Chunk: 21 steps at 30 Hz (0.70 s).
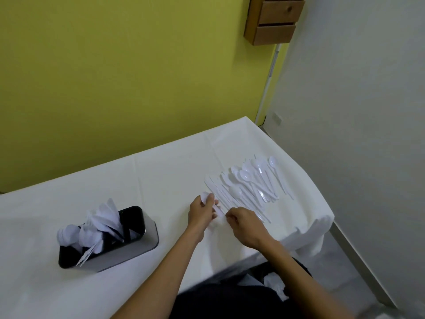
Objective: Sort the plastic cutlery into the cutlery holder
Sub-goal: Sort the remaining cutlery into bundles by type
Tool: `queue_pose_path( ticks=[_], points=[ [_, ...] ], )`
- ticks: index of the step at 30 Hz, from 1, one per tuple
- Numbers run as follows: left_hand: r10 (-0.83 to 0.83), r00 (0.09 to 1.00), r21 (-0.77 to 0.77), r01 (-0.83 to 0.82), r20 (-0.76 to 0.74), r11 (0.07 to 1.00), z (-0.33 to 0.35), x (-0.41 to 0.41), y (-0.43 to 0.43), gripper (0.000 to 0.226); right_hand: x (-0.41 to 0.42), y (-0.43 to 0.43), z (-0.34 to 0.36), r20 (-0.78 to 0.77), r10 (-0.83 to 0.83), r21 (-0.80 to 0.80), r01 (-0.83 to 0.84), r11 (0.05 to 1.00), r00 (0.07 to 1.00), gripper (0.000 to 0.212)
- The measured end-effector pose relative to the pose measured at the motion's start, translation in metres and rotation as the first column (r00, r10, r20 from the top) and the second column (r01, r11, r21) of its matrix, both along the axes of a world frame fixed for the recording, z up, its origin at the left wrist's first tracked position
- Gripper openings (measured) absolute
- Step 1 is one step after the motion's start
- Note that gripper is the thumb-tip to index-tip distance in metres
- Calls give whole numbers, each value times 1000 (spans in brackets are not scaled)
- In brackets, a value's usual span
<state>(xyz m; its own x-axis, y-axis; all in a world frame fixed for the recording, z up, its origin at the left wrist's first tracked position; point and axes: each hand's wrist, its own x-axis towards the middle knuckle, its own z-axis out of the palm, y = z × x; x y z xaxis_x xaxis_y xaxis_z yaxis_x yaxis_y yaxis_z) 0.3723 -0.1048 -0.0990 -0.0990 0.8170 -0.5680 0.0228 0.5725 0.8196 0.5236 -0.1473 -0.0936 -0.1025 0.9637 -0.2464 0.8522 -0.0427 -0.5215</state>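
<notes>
Roughly partway, judging by the two heaps. Already standing in the cutlery holder [108, 238], at the left of the counter [161, 176]: a bunch of white pieces, rounded spoon bowls crowded at its left end, flat pointed shapes fanned upright nearer the middle, a few handles leaning out over the near rim. Only dark interior showing at the right end (no forks made out anywhere in it). Left to sort: a sizeable pile of plastic cutlery [250, 183] lying flat on the right side of the counter, well apart from the holder, spoons overlapped with bowls toward the wall, thin straight pieces laid side by side along its left edge. More loose than stowed, seemingly.

Left hand [202, 212] curled round one white piece [206, 196], broad end poking up past the fingers, narrow end coming out below toward the right hand [246, 224]. Right hand close beside, knuckles up, fingers bent down at the near tips of the pile; impossible to tell whether pinching anything.

All pieces white, thin, glossy, slightly translucent, hard to separate against the white cloth. Holder oblong, black inside, silvery-grey outside, rounded at the corners.
</notes>
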Motion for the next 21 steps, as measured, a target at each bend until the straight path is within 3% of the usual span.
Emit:
queue_pose_path(
  ticks=[2, 5, 9, 12, 21],
  points=[
    [78, 992, 12, -80, 102, 997, 2, 7, 7, 23, 10, 9, -1, 3, -88, 33, 88, 996, 996, 23],
    [164, 974, -16, -164, 155, 986, -1, 18, 15, 22, 27, 17, -4, 128, -237, 77, 229, 970, 963, 20],
    [198, 971, -55, -192, 137, 980, 0, 33, 24, 32, 37, 29, -6, 263, -184, 6, 190, 982, 947, 8],
    [184, 977, -77, -177, 106, 981, 0, 42, 30, 37, 43, 38, -6, 276, -180, 2, 187, 982, 944, 13],
    [113, 991, -84, -107, 70, 991, 3, 56, 44, 21, 57, 50, -6, 267, -85, 27, 81, 996, 960, 15]
  ],
)
